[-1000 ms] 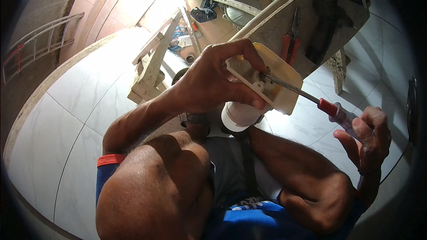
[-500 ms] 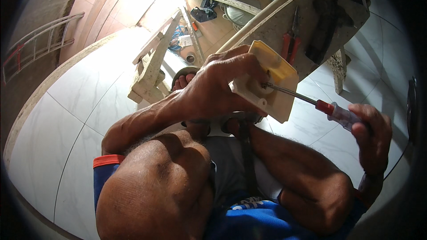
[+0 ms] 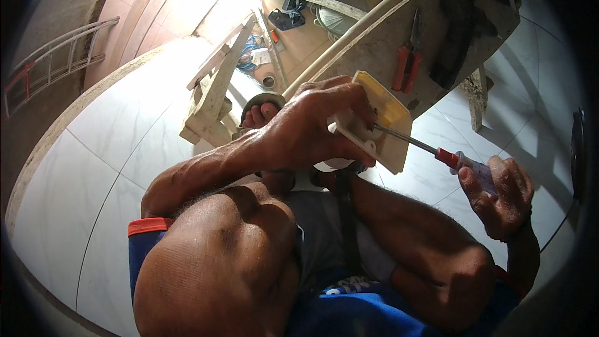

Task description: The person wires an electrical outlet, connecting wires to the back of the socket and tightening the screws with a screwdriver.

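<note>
My left hand (image 3: 327, 118) is closed around a cream plastic housing (image 3: 394, 140), thumb below and fingers above. The housing is a shallow box shape with a yellow-lit inner wall, held tilted over my knees. In my right hand (image 3: 502, 203) I grip the clear handle of a screwdriver (image 3: 472, 170) with a red collar. Its metal shaft runs leftward into the housing, and the tip ends beside my left fingers. What the tip touches is too small to make out.
A worn board (image 3: 380, 53) bears red-handled pliers (image 3: 409, 56) and a dark tool (image 3: 458, 40). Wooden trestle legs (image 3: 215, 97) stand on the white tiles (image 3: 134, 150). A ladder-like metal frame (image 3: 56, 59) leans at the left. Beyond lie a black bag (image 3: 287, 19) and blue cord (image 3: 253, 47).
My right hand has moved left and slightly down along with the screwdriver, and its fingers have shifted on the handle. The housing has turned and dropped a little in my left hand.
</note>
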Motion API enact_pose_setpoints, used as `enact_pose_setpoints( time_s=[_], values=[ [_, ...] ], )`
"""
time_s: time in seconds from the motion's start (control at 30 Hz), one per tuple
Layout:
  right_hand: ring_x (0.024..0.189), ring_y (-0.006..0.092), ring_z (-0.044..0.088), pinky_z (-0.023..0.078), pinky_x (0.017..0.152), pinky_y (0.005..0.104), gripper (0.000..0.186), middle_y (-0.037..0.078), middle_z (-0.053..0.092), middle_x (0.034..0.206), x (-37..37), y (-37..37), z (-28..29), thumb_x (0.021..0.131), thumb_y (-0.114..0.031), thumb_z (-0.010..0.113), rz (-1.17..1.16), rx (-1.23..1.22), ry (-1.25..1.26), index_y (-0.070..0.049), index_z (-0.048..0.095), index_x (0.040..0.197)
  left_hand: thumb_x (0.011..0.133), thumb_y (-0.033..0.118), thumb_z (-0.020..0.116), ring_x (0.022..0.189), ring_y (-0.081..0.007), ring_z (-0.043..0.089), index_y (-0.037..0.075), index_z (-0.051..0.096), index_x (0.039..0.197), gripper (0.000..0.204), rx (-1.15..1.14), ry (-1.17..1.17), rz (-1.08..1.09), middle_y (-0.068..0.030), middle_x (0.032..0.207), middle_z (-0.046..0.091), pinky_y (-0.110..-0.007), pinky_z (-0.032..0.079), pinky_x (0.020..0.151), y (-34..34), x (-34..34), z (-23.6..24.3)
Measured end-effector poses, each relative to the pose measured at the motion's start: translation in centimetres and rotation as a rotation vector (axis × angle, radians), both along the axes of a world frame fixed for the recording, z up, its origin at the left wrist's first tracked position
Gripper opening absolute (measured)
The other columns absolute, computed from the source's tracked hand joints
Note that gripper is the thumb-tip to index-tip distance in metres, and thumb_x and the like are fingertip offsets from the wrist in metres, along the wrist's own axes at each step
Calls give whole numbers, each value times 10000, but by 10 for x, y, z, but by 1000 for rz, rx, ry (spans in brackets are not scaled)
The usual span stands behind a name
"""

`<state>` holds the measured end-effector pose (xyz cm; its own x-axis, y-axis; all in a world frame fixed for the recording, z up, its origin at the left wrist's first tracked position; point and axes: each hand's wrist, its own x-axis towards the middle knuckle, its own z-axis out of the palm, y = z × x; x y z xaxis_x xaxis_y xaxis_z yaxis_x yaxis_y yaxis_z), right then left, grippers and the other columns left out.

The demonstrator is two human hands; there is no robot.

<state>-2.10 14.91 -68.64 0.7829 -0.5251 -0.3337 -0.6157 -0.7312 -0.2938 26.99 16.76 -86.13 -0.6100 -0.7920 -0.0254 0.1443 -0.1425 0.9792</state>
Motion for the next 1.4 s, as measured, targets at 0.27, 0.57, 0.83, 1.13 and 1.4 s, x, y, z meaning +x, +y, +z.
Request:
enact_pose_setpoints(
  time_s=[0.27,0.57,0.83,1.13,1.4],
  values=[
    [569,106,560,467,536,264,295,111,682,825,0,3,-16,900,-268,636,-1146,1093,-139,-70,639,1119,618,166,885,992,-266,638,61,605,1004,488,-265,-109,57,-157,1069,609,-358,550,770,-3,5,8],
    [654,211,590,497,567,329,389,128,627,913,-3,2,-25,839,-159,691,-244,236,-178,-144,594,1215,625,159,874,939,-258,637,28,614,934,425,104,-81,28,-116,988,628,-345,506,773,-3,4,0],
    [584,172,531,431,435,290,501,150,559,868,8,4,-5,804,-104,710,82,-75,24,-190,577,1279,593,171,898,941,-225,636,38,624,959,476,83,-58,46,-111,999,630,-329,507,784,4,2,4],
    [603,215,579,473,475,328,508,127,582,805,12,15,-6,791,-62,704,-43,91,-20,-137,558,1272,575,145,920,921,-206,642,35,628,981,512,-81,-104,81,-118,1016,630,-318,539,741,11,13,2],
    [640,239,669,526,540,327,348,160,683,809,20,0,-5,835,-73,659,-443,579,-137,-40,603,1177,623,138,862,910,-312,607,57,577,958,447,-138,-122,112,-137,996,564,-371,511,720,10,16,10]
  ],
)
